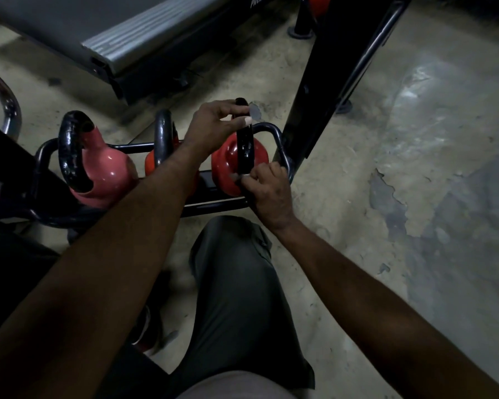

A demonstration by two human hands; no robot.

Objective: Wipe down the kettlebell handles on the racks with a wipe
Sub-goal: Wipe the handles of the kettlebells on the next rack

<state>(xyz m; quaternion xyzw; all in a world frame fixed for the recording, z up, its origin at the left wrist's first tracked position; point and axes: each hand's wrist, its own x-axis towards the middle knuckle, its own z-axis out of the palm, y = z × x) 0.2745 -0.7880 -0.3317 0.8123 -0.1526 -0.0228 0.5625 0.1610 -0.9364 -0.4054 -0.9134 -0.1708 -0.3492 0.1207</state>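
One knee [236, 283]; left hand [213, 122], right hand [268, 185] on one handle [244, 145]; three kettlebells [104, 168] [150, 165] [225, 162]

Three kettlebells [107, 171], two hands [213, 122]

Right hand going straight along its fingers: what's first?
The right hand, pinching a grey wipe, would meet the round red kettlebell at the foot of its black looped handle; fingertips seem to touch it, depth unclear.

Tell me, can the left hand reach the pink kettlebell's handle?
Probably yes. The pink kettlebell's handle stands bare with nothing over it. The left hand grips the red kettlebell's handle, so it would have to let go and swing across past the middle kettlebell.
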